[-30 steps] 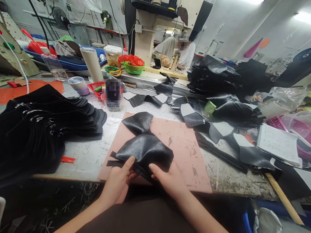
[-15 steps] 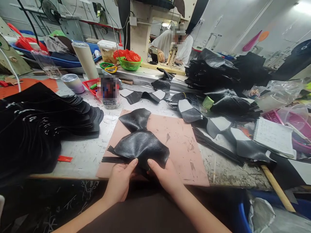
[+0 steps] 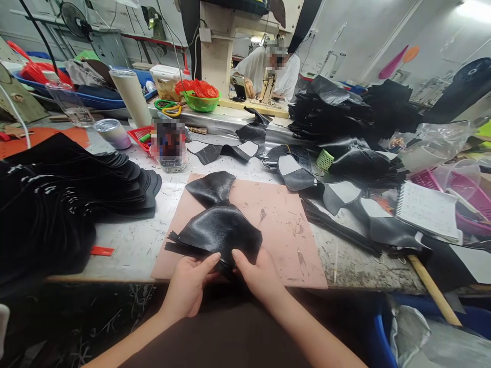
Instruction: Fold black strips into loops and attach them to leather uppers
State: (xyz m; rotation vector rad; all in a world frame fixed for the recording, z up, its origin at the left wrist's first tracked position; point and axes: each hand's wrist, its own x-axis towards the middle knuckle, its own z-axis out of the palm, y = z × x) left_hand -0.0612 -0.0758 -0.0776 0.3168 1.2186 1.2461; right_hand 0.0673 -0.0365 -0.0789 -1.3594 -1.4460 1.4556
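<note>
A curved, glossy black leather piece [image 3: 220, 230] lies over the near half of a pinkish board [image 3: 284, 235]. My left hand [image 3: 192, 281] pinches its near edge between thumb and fingers. Close beside it, my right hand [image 3: 257, 271] grips the same edge, thumb on top and fingers hidden underneath. Thin black strips [image 3: 180, 249] stick out on the left, under the leather. Another black leather piece [image 3: 213, 188] rests just beyond, touching the held one at a narrow neck. Whether the two are joined I cannot tell.
A tall stack of black pieces [image 3: 76, 189] stands at left. Leather parts with white patches [image 3: 343, 194], a notebook [image 3: 425, 212] and a wooden handle [image 3: 433, 291] lie at right. A tumbler [image 3: 130, 94] and green basket [image 3: 201, 100] stand behind. A person [image 3: 264, 69] sits at a sewing machine.
The leather's near edge has been drawn slightly closer together between my thumbs. The black strips at its left now spread at a steeper slant. The view has shifted a little.
</note>
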